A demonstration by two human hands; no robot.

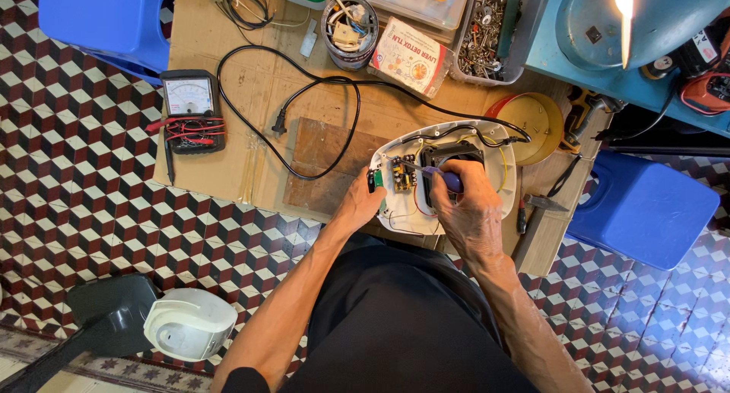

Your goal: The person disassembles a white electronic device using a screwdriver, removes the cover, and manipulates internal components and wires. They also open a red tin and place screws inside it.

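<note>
An opened white appliance shell (498, 146) lies on the low wooden table (258, 89), with a circuit board (401, 174), wires and a dark part inside. My right hand (468, 203) grips a purple-handled screwdriver (447, 178) whose tip points left at the circuit board. My left hand (361, 204) holds the shell's left edge, fingers on a small green and black part (376, 180). A black power cord (304, 89) runs from the shell across the table to a loose plug.
A multimeter (190, 108) with red leads sits at the table's left. A tin of parts (348, 20), a small box (409, 54) and a tray of screws (490, 28) line the back. Blue stools (642, 206) stand right and far left. A white housing (190, 323) lies on the tiled floor.
</note>
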